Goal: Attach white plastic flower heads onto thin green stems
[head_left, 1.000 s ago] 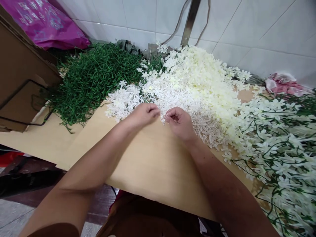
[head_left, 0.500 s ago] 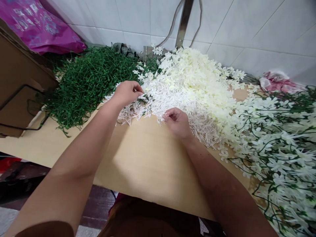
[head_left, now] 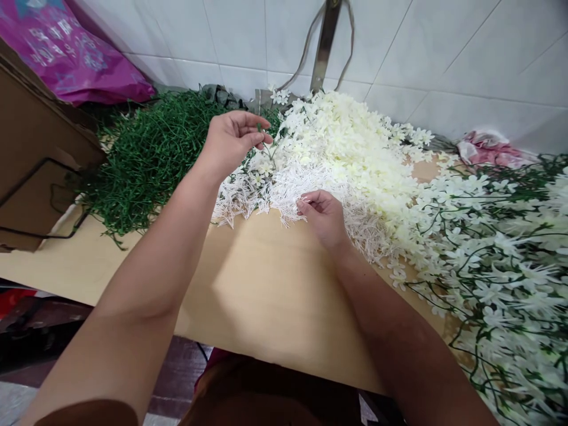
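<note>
- left hand (head_left: 235, 139) is hovering up over the spot where the green pile is meeting the white stuff, thumb and fingertips pinching shut on a thin green stem (head_left: 268, 151) that's dangling down from them
- right hand (head_left: 323, 216) is resting low on the near edge of the white spiky bits (head_left: 275, 192), fingers curling in tight and nipping one little white piece (head_left: 298, 208) between thumb and forefinger
- a big tangle of loose green stems (head_left: 151, 154) is sitting to the left on the wooden table (head_left: 257, 284), touching the white heap
- cream flower heads (head_left: 350, 145) are piling up behind the right hand, towards the tiled wall (head_left: 444, 53)
- leafy sprays with flowers on them (head_left: 501, 260) are spreading over the right end of the table
- a pink bag (head_left: 66, 56) is lying on a cardboard box (head_left: 31, 136) far left, and a pink cloth (head_left: 488, 151) is bunching up far right by the wall
</note>
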### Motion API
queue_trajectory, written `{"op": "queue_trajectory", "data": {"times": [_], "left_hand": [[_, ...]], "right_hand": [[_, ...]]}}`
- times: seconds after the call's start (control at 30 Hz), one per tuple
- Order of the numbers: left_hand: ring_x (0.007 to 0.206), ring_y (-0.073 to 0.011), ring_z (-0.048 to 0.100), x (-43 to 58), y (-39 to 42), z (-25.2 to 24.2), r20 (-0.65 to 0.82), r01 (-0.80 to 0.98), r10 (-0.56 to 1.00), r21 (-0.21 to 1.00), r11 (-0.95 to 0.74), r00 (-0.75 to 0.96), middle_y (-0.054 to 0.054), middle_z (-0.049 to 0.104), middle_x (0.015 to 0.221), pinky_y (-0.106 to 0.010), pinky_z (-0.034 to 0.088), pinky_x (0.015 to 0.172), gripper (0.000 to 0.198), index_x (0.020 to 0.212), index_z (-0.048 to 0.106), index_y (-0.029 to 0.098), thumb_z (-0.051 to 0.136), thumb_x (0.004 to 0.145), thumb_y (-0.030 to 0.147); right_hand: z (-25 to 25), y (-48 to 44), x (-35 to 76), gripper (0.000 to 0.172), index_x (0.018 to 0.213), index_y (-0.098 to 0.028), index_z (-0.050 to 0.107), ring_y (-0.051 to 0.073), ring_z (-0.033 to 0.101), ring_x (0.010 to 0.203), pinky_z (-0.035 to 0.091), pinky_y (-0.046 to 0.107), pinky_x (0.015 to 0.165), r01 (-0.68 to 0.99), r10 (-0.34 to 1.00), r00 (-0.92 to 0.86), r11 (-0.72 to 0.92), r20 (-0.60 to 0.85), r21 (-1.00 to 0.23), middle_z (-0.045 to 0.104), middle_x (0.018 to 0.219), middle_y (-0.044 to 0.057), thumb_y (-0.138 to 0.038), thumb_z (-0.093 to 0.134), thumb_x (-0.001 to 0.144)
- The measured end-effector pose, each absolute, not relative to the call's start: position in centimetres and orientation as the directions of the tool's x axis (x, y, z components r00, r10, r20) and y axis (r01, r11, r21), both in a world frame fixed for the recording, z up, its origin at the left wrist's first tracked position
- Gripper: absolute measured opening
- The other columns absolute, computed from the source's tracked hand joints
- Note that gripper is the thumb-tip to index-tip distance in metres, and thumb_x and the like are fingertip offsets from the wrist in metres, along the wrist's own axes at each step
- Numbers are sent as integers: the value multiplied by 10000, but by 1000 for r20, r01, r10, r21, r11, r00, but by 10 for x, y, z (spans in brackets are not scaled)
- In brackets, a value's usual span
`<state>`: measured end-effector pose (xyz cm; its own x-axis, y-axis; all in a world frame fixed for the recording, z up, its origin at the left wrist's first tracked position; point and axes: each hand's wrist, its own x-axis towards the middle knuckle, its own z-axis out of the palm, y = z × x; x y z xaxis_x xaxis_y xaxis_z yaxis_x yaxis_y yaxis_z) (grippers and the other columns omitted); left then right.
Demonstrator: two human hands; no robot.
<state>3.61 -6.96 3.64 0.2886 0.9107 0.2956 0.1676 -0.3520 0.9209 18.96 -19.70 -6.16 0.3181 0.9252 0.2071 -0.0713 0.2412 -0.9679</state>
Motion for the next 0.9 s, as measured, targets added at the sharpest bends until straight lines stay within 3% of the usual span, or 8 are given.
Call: {"op": "queue_trajectory", "data": {"times": [0.17, 0.33, 0.57, 0.73, 0.9], "left_hand": [[681, -105, 579, 32, -99, 21, 201, 169, 926, 949, -265, 320, -17, 637, 693, -244, 440, 683, 109, 667, 604, 131, 642, 766, 108], [602, -98, 483, 27, -132, -4, 44, 194, 877, 969, -155, 478, 12, 563, 614, -225, 379, 632, 165, 682, 622, 150, 626, 810, 253], [570, -106, 434, 32, -148, -29, 52, 247, 791, 936, -251, 610, 21, 479, 582, -228, 334, 589, 234, 643, 595, 164, 503, 850, 225], [529, -106, 409, 34, -147, -35, 28, 207, 755, 954, -215, 655, 24, 449, 556, -234, 322, 563, 256, 639, 576, 174, 497, 865, 265], [501, -108, 360, 33, -147, -33, -27, 244, 760, 954, -174, 649, 29, 403, 518, -240, 285, 532, 273, 622, 566, 176, 516, 865, 290]], "right_hand": [[-53, -199, 192, 384, 678, -212, 573, 77, 538, 566, 518, 263, 591, -161, 912, 355, 276, 205, -948, 612, 677, -42, -482, 825, 577], [-47, -201, 189, 440, 688, -215, 582, 89, 557, 617, 531, 277, 655, -218, 947, 271, 233, 171, -948, 612, 691, -35, -539, 838, 538], [-53, -203, 186, 387, 699, -206, 634, 98, 585, 660, 537, 306, 739, -254, 975, 187, 163, 117, -953, 635, 718, -27, -497, 849, 559], [-57, -202, 188, 402, 705, -213, 632, 117, 605, 651, 559, 362, 782, -302, 988, 139, 103, 63, -948, 627, 684, -37, -515, 849, 552], [-60, -200, 189, 414, 694, -207, 607, 111, 590, 645, 552, 332, 718, -263, 986, 154, 100, 61, -960, 619, 691, -35, -510, 851, 551]]}}
